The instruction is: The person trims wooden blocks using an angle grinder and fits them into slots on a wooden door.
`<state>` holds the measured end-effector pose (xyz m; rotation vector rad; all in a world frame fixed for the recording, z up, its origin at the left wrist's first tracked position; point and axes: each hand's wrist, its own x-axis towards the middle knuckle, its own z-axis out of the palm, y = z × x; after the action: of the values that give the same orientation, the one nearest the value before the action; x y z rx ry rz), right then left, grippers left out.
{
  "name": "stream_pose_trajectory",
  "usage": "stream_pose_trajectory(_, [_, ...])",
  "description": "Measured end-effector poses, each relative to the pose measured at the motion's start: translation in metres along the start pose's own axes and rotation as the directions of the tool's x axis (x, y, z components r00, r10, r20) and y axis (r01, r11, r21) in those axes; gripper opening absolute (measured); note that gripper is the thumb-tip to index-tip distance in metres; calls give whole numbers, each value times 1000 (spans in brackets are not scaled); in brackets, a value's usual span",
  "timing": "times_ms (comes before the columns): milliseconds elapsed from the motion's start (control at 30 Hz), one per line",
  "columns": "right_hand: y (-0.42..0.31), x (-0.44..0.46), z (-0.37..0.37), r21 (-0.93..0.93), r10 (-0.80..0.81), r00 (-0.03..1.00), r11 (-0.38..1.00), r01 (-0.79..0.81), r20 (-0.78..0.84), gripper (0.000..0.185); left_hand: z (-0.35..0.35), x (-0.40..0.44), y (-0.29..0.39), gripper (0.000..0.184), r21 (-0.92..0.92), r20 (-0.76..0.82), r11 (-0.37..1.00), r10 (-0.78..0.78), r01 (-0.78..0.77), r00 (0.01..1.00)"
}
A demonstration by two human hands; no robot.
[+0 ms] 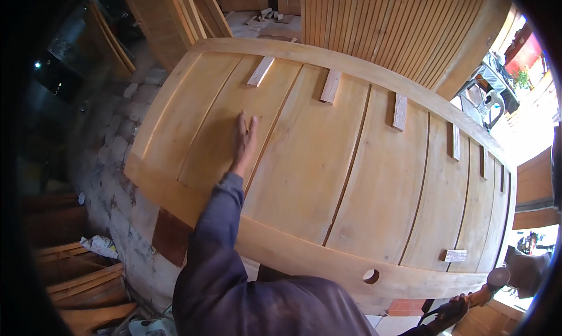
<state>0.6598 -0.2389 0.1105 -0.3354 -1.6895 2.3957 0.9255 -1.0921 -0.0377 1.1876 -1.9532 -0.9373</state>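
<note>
A large pale wooden door panel (298, 154) with dark grooves between its boards lies in front of me. My left hand (244, 141) is over its left part, thumb apart from the fingers, holding nothing; whether it touches the wood is unclear. At the lower right, my right hand (453, 310) is wrapped round a yellowish power tool (481, 296) with a round disc (499, 277) at its head, beside the panel's near right corner. Small wood blocks (331, 87) lie in a row along the far edge. Another small block (455, 256) lies near the close edge.
A round hole (371, 275) pierces the near rail. Behind the panel stands a slatted wooden piece (386, 31), with leaning boards (196, 14) to its left. Lower left, wooden frames (88, 283) stand beside the worn floor (120, 213).
</note>
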Motion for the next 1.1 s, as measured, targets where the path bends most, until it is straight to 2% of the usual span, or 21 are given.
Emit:
stream_pose_trajectory(33, [-1, 8, -3, 17, -3, 1000, 1000, 3, 20, 40, -5, -31, 18, 86, -21, 85, 999, -38, 40, 996])
stream_pose_trajectory(100, [-2, 14, -12, 53, 4, 998, 999, -8, 63, 40, -8, -92, 39, 86, 65, 208, 998, -27, 14, 978])
stream_pose_trajectory(200, [5, 6, -34, 107, 21, 997, 994, -28, 72, 39, -3, -160, 40, 82, 368, 289, 904, 110, -216, 951])
stream_pose_trajectory(300, [6, -5, -65, 139, 38, 996, 989, -49, 78, 39, 17, -192, 33, 77, 514, 255, 797, 210, -316, 944])
stream_pose_trajectory(400, [-2, -21, -101, 158, 28, 998, 987, -36, 56, 38, 26, -180, 34, 74, 601, 205, 738, 228, -307, 952])
stream_pose_trajectory(600, [-33, -62, -176, 164, -27, 999, 986, 30, -18, 37, 33, -182, 30, 73, 670, 167, 673, 275, -314, 947])
stream_pose_trajectory(800, [-69, -114, -256, 145, -48, 993, 987, 63, -106, 36, 34, -178, 28, 74, 666, 184, 683, 239, -300, 953])
stream_pose_trajectory(833, [-75, -120, -282, 23, -81, 996, 997, 80, 41, 36, 34, -178, 26, 74, 672, 180, 675, 251, -305, 951])
stream_pose_trajectory(933, [-86, -126, -341, 81, -7, 996, 997, 0, 92, 38, 32, -179, 20, 72, 686, 214, 647, 255, -331, 943])
stream_pose_trajectory(967, [-84, -131, -345, 9, -104, 995, 995, 104, -10, 41, 35, -179, 13, 70, 683, 174, 641, 323, -350, 930])
stream_pose_trajectory(1067, [-89, -146, -331, 16, -133, 983, 991, 136, -124, 43, 34, -177, 9, 71, 677, 205, 641, 309, -362, 929])
stream_pose_trajectory(1100, [-87, -145, -336, 31, -148, 984, 988, 151, -100, 44, 35, -180, 12, 69, 695, 200, 630, 294, -347, 935])
